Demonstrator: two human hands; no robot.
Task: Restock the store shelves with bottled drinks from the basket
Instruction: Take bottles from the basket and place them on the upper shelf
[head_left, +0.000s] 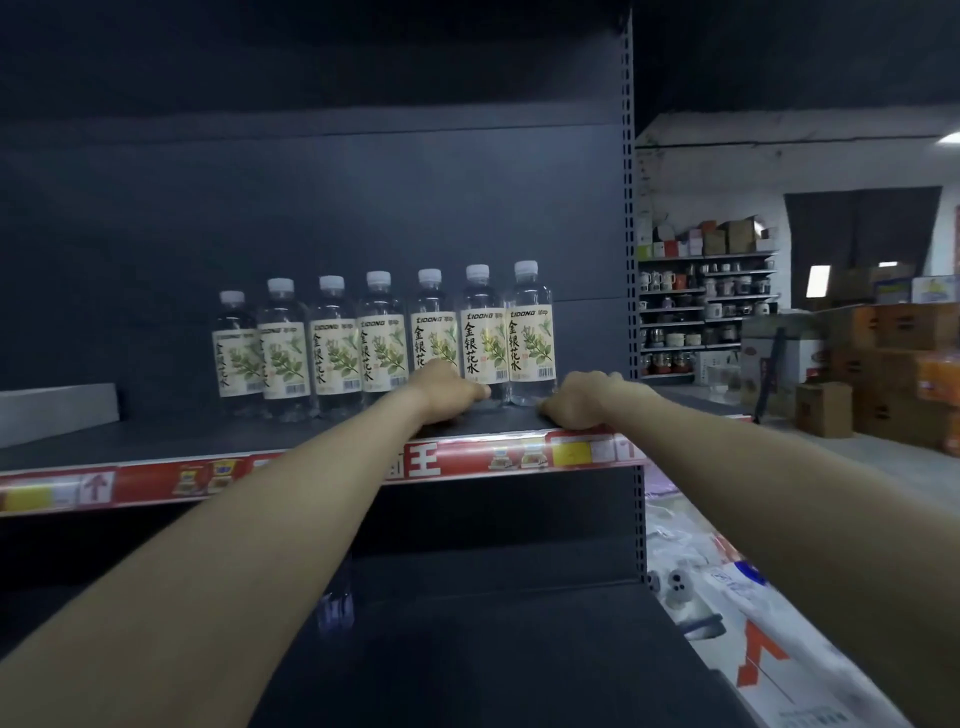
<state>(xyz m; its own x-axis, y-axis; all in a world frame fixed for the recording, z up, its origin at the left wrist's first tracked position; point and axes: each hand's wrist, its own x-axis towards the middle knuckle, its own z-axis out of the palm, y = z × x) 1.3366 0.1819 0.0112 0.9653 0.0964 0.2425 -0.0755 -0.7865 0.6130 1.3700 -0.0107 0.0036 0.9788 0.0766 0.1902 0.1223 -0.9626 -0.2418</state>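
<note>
Several clear bottled drinks (483, 338) with white caps and cream leaf labels stand in a row on the dark upper shelf (208, 441). My left hand (449, 387) lies low on the shelf in front of the row. It hides the foot of one bottle, and its fingertips reach the base of the neighbouring one. My right hand (582, 400) rests on the shelf's front edge beside the base of the rightmost bottle (531, 338), with its fingers loosely curled and nothing in them. The basket is out of view.
A red price strip (156, 480) runs along the shelf's front. The perforated upright (628, 208) ends the shelf at the right. A grey divider (57, 410) sits far left. A dark lower shelf (467, 649) lies below. Cardboard boxes (893, 364) and shelves of cups stand beyond.
</note>
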